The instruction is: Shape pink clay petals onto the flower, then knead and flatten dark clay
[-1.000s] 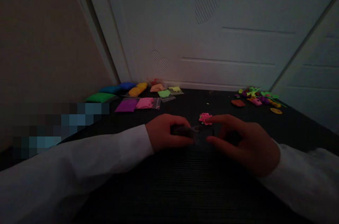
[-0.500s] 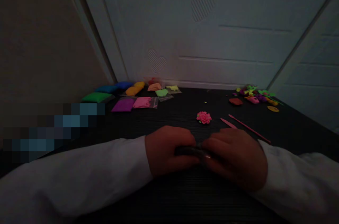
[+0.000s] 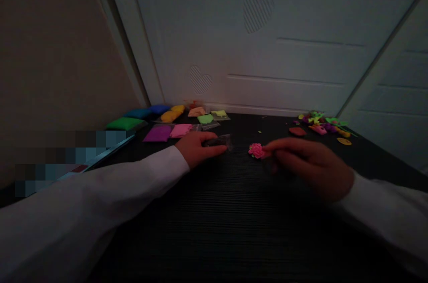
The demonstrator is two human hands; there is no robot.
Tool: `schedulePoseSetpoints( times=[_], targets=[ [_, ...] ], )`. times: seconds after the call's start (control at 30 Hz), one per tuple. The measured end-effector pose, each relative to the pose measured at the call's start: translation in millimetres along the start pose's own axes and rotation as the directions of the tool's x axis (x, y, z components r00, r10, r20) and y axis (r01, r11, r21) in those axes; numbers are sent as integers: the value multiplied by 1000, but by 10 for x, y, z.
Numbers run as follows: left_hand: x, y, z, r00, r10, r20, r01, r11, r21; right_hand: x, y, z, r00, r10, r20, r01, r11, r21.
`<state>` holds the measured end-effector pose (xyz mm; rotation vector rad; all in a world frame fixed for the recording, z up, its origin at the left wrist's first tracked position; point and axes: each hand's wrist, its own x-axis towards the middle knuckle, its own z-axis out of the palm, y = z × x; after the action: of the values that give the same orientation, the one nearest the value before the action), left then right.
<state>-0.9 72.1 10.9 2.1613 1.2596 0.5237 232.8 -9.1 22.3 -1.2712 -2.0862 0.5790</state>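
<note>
The scene is very dim. My left hand (image 3: 197,150) reaches forward over the dark ribbed mat (image 3: 234,211) and pinches a small clear bag with dark clay (image 3: 219,141) in it. My right hand (image 3: 307,165) is stretched toward a small pink clay flower (image 3: 256,150), its fingertips right beside it; the fingers look loosely curled and blurred. Both arms wear white sleeves.
Several clay bags lie at the back left: green (image 3: 125,123), blue (image 3: 150,110), orange (image 3: 170,115), purple (image 3: 158,133), pink (image 3: 181,130), light green (image 3: 205,119). A heap of small coloured clay pieces (image 3: 323,123) sits at the back right. A white panelled door (image 3: 267,38) stands behind.
My hands were together near me working the dark bag; they have parted and moved forward. The left carries the bag toward the other bags, the right reaches to the pink flower.
</note>
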Motion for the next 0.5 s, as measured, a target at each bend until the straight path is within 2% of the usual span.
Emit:
schedulePoseSetpoints(
  times=[0.03, 0.1, 0.2, 0.4, 0.5],
  targets=[
    [0, -4, 17, 1000, 0, 7, 0, 1000, -2, -14, -8, 132, 997, -29, 73, 30, 999, -15],
    [-9, -6, 54, 1000, 5, -9, -4, 1000, 17, -58, -9, 304, 972, -157, 176, 172, 982, -75],
    [-22, -4, 85, 998, 11, -54, -9, 999, 42, -151, 2, 370, 927, -299, 225, 335, 931, -144],
    [-31, -15, 77, 998, 11, -67, -9, 999, 31, -268, -61, 356, 891, -316, 327, 403, 881, -248],
    [-32, -23, 84, 998, 17, -59, -16, 1000, 15, -238, -66, 352, 894, -288, 343, 409, 837, -363]
  ],
)
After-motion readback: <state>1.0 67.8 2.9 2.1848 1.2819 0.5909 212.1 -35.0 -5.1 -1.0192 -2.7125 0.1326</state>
